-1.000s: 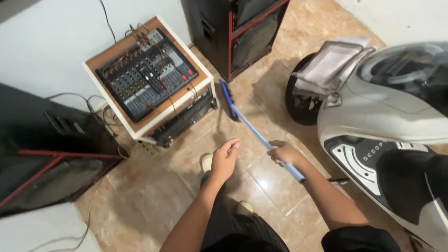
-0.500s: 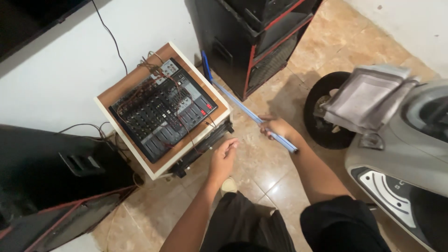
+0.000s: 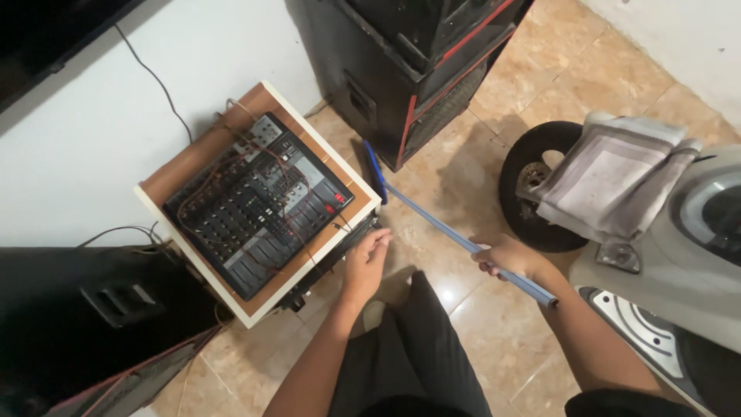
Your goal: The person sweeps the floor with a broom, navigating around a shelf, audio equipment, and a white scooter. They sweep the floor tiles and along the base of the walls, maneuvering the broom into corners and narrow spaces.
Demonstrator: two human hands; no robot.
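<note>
Evidently mid-sweep: right hand (image 3: 505,257) fisted round blue broom (image 3: 432,220), head on floor between mixer stand (image 3: 258,202) and speaker (image 3: 409,69); left hand (image 3: 367,259) loosely curled, touching stand's edge. Floor elsewhere unswept, likely.

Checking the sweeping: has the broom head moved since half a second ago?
Yes. The broom head has come out from the gap between the mixer stand and the black speaker, toward the person; right hand holds the handle.

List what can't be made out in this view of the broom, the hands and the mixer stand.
Head view:
- Broom bristles: behind the stand corner, edge-on.
- Right hand fingers: curled under the handle.
- Left hand: contact with the stand's front unclear.
- Mixer knobs: too small.
- Scooter: cut off at right edge.
</note>
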